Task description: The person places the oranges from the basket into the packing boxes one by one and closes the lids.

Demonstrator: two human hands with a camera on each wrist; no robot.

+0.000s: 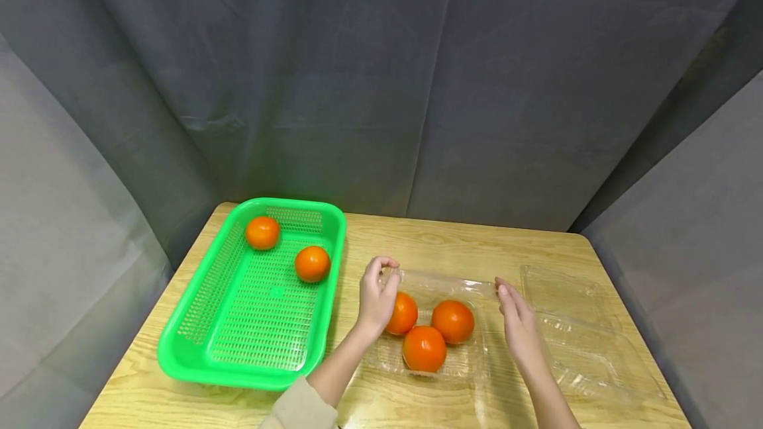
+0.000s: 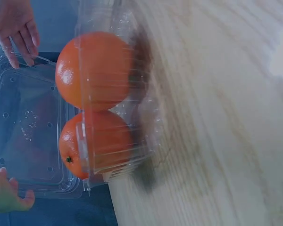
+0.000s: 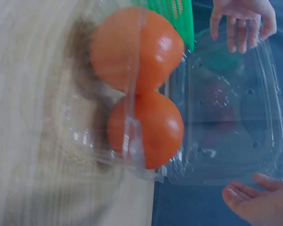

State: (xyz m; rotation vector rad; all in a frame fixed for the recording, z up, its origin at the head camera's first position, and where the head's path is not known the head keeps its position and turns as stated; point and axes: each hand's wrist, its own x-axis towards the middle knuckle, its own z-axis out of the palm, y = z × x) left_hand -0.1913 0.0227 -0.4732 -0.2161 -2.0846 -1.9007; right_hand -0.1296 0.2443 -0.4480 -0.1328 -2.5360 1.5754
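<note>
A clear plastic clamshell box (image 1: 432, 280) sits on the table with its lid raised at the far side. Three oranges lie in its base: a front one (image 1: 424, 349), a right one (image 1: 453, 321) and a left one (image 1: 403, 313) partly behind my hand. At the lid's left edge is my left hand (image 1: 375, 300), its fingers loosely bent and reaching the rim. My right hand (image 1: 518, 323) is at the opposite edge, fingers extended along the lid's corner. In the left wrist view, the upright lid (image 2: 28, 127) stands between both hands.
Left of the box stands a green plastic basket (image 1: 334, 296), holding a back orange (image 1: 262, 233) and a nearer orange (image 1: 312, 264). More clear plastic packaging (image 1: 578, 349) lies at the right on the wooden table (image 1: 477, 237). A grey curtain (image 1: 334, 85) hangs behind.
</note>
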